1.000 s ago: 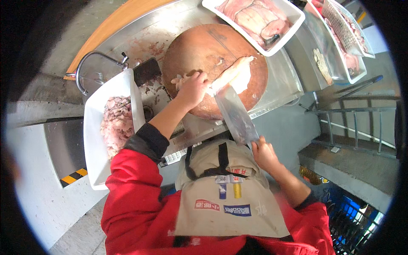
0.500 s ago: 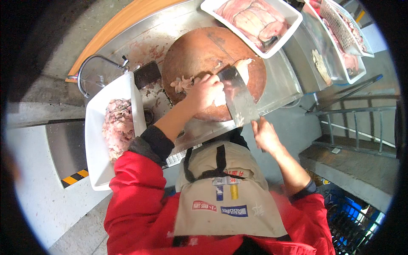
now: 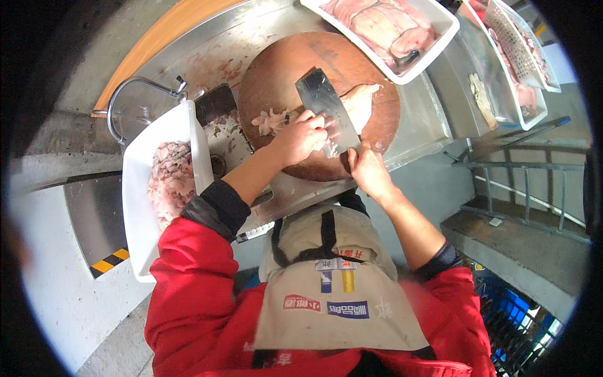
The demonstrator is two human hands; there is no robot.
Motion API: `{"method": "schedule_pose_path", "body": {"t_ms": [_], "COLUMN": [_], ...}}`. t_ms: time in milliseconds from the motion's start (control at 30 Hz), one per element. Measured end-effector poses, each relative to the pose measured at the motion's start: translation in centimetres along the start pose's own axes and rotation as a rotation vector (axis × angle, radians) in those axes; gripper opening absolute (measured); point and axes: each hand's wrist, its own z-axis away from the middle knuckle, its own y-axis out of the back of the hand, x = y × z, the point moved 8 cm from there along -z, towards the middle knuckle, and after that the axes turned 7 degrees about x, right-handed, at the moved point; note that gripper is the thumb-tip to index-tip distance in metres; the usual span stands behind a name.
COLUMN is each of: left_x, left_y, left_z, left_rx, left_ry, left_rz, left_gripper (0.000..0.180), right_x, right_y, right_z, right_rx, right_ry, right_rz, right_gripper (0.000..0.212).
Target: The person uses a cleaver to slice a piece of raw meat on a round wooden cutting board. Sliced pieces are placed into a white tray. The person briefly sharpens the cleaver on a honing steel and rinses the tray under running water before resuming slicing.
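My right hand (image 3: 370, 168) is closed round the handle of a broad cleaver (image 3: 328, 108), at the near right part of a round wooden chopping block (image 3: 276, 72). The blade slants away to the upper left across the block. Against its left side, the curled fingers of my left hand (image 3: 301, 139) press down on a pale piece of meat (image 3: 330, 149), mostly hidden by fingers and blade. Left of that hand lies a small heap of cut meat slices (image 3: 270, 121). A larger pale slab of meat (image 3: 360, 108) rests right of the blade.
A white tub (image 3: 200, 144) of cut meat stands at my left, near a curved metal tap (image 3: 119, 94) and a dark rectangular object (image 3: 217, 105). Another white tub (image 3: 402, 79) with large meat pieces overlaps the block's far right edge. More meat bins (image 3: 526, 116) stand farther right.
My right hand and the cleaver have moved left and away from me, bringing the blade against my left fingers. More of the slab on the right now shows. My left hand stays nearly in place.
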Motion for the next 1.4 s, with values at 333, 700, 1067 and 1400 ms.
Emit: {"method": "schedule_pose_path", "body": {"t_ms": [333, 700, 1067, 1400], "left_x": [0.9, 1.7, 0.8, 0.0], "left_y": [-0.1, 1.4, 5.8, -0.3], "left_z": [1.3, 3.8, -0.1, -0.4], "left_rx": [0.094, -0.07, 0.172, 0.153], "left_ry": [0.021, 0.09, 0.299, 0.118], "left_rz": [-0.052, -0.125, -0.422, 0.073], "left_gripper": [0.008, 0.022, 0.019, 0.008], "right_x": [5.3, 7.3, 1.7, 3.5], "right_y": [2.6, 5.9, 4.5, 3.7], "right_z": [10.6, 14.3, 3.2, 5.1], "right_rx": [-0.172, -0.338, -0.217, -0.229], "right_ry": [-0.038, -0.219, -0.243, -0.159], "right_rz": [0.279, 0.123, -0.103, 0.1], "right_gripper": [0.034, 0.036, 0.038, 0.042]}}
